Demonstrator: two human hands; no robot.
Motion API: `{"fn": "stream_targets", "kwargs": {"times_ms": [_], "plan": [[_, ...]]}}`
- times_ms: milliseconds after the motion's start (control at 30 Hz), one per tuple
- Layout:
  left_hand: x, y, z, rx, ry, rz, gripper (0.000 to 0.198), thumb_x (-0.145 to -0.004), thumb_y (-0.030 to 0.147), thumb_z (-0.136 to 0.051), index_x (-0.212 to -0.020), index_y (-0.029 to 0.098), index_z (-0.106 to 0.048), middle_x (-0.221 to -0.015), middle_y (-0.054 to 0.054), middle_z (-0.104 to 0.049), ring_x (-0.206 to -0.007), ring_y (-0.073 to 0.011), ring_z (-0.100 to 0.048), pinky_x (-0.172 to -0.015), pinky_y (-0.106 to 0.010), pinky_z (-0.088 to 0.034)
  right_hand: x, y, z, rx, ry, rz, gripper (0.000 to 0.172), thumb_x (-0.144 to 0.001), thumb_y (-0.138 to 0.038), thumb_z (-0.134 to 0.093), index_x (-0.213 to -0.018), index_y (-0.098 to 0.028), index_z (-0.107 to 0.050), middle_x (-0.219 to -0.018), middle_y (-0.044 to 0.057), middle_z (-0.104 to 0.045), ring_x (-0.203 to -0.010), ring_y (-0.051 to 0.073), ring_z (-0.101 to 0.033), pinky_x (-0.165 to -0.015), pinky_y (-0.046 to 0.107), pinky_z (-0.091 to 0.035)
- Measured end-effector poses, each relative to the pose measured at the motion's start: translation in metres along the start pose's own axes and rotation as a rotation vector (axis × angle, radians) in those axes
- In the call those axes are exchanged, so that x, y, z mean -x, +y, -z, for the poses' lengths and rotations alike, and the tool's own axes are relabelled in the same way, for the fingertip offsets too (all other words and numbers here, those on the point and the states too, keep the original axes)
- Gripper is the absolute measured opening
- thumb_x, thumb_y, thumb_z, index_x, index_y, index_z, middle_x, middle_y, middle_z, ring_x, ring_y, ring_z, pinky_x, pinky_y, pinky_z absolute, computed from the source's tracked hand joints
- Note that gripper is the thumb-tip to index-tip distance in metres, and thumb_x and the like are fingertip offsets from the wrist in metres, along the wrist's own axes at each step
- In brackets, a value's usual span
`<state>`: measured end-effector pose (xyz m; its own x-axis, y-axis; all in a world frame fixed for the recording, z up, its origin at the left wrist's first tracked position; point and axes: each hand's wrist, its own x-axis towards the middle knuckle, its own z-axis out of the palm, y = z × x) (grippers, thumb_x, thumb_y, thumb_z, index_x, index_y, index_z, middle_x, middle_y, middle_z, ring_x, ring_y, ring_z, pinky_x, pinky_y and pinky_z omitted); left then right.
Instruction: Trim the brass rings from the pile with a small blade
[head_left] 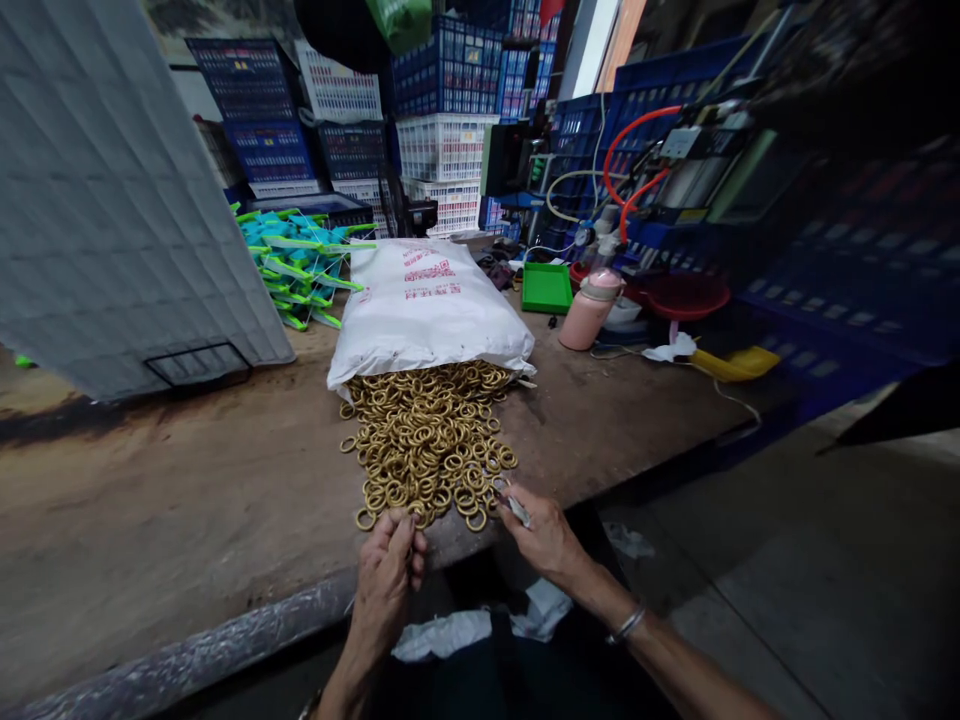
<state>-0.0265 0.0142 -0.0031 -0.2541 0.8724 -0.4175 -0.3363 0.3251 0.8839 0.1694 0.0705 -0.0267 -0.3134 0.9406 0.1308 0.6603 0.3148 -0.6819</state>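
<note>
Many brass-coloured rings (427, 430) spill out of a white sack (427, 310) with red print and lie in a heap at the table's front edge. At the near left side of the heap is my left hand (390, 560), its fingers curled and pressed together; what they hold is hidden. My right hand (541, 532) is at the heap's near right corner, thumb and fingers closed on a small pale object (519, 512) that I cannot identify. Its fingertips are beside the outermost rings.
The wooden table (187, 490) carries a grey panel (127, 200) at left, green and turquoise pieces (300, 260) behind it, a green tray (546, 288), a pink bottle (591, 310) and a red bowl (686, 296). Stacked crates (446, 150) stand behind.
</note>
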Motion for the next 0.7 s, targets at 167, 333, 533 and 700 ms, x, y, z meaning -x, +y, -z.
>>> {"fn": "stream_targets", "kwargs": {"times_ms": [167, 333, 533, 700], "plan": [[0.0, -0.004, 0.002, -0.032, -0.028, -0.009, 0.035, -0.066, 0.05, -0.058, -0.074, 0.019, -0.046, -0.053, 0.007, -0.051, -0.035, -0.0036, -0.038, -0.032, -0.013, -0.026, 0.004, -0.013, -0.008, 0.045, -0.036, 0.073, 0.02, -0.073, -0.011, -0.044, -0.089, -0.02, -0.054, -0.076, 0.001, -0.061, -0.067, 0.014, -0.055, -0.061, 0.022, -0.037], [0.004, -0.001, -0.001, -0.096, -0.031, -0.025, 0.032, -0.068, 0.049, -0.056, -0.072, 0.018, -0.047, -0.051, 0.007, -0.049, -0.034, -0.0035, -0.037, -0.033, -0.013, -0.025, -0.008, -0.03, -0.013, 0.19, -0.045, 0.129, 0.03, -0.072, -0.008, -0.044, -0.098, -0.02, -0.054, -0.091, 0.005, -0.062, -0.082, 0.016, -0.056, -0.071, 0.024, -0.036], [0.006, 0.001, -0.003, -0.108, -0.035, -0.02, 0.031, -0.068, 0.048, -0.056, -0.07, 0.018, -0.048, -0.05, 0.007, -0.048, -0.033, -0.0039, -0.036, -0.033, -0.014, -0.024, -0.015, -0.037, -0.015, 0.329, -0.104, 0.088, 0.023, -0.069, -0.007, -0.044, -0.084, -0.02, -0.055, -0.083, 0.004, -0.061, -0.077, 0.015, -0.054, -0.066, 0.023, -0.032], [0.007, 0.002, -0.002, -0.113, -0.045, -0.026, 0.031, -0.069, 0.049, -0.055, -0.071, 0.019, -0.047, -0.05, 0.007, -0.048, -0.035, -0.0042, -0.037, -0.034, -0.014, -0.025, -0.019, -0.036, -0.014, 0.245, -0.095, 0.072, 0.016, -0.069, -0.008, -0.044, -0.074, -0.02, -0.053, -0.071, 0.002, -0.059, -0.066, 0.013, -0.051, -0.058, 0.022, -0.03]]}}
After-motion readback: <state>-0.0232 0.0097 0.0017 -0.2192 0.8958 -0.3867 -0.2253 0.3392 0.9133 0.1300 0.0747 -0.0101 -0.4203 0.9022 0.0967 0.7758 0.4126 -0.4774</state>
